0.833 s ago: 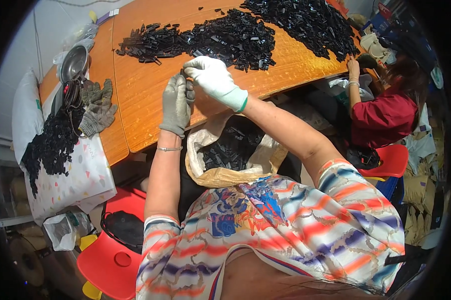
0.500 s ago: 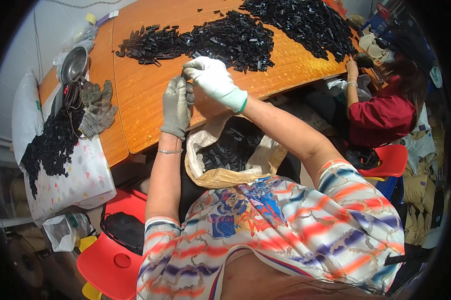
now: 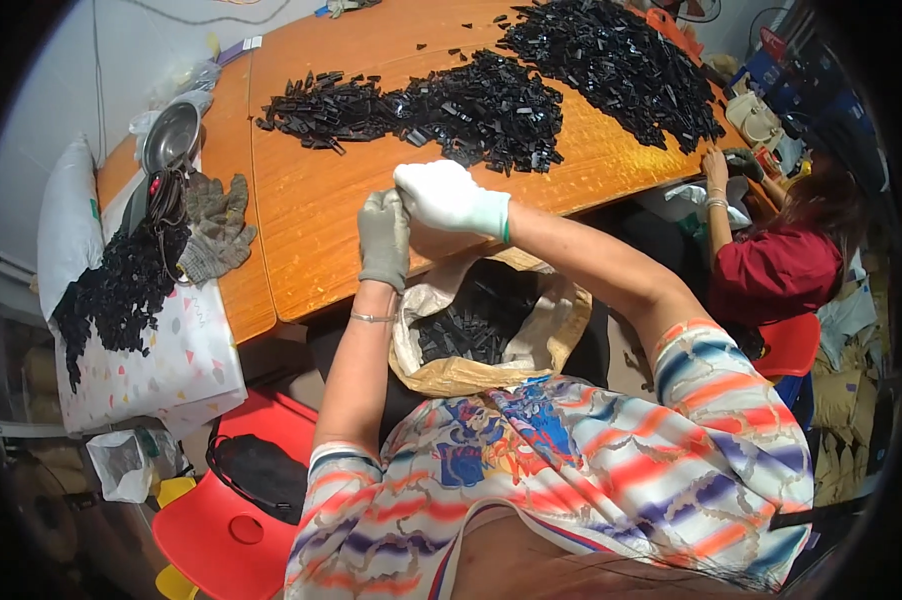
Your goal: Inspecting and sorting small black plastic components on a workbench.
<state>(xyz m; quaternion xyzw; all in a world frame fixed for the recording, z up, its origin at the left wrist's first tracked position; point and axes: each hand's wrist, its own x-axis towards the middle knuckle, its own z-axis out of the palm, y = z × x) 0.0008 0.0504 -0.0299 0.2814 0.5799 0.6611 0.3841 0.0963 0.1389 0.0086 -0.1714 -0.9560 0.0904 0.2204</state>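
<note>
My left hand (image 3: pixel 383 243), in a dirty grey glove, is closed with its fingertips pressed against my right hand (image 3: pixel 449 200), in a white glove with a mint cuff. The right hand is closed too. Whatever they hold between them is hidden by the fingers. Both hands hover over the near edge of the orange-brown table (image 3: pixel 316 230). Just below them, at my lap, an open white-and-tan sack (image 3: pixel 441 375) contains many black plastic pieces (image 3: pixel 458 335). Beyond my hands lies a long pile of similar black pieces (image 3: pixel 491 105) on the tabletop.
Another black pile (image 3: pixel 616 75) lies farther right, where a co-worker in a red top (image 3: pixel 776 275) sits with hands at the table edge. To the left are a metal bowl (image 3: pixel 171 138), worn gloves (image 3: pixel 216 228) and black scraps (image 3: pixel 121 290). A red chair (image 3: pixel 226 540) stands at lower left.
The whole view has shifted slightly. My hands have drawn a little nearer to me, and the right fingers have curled in, hiding the small dark piece glimpsed between the fingertips before.
</note>
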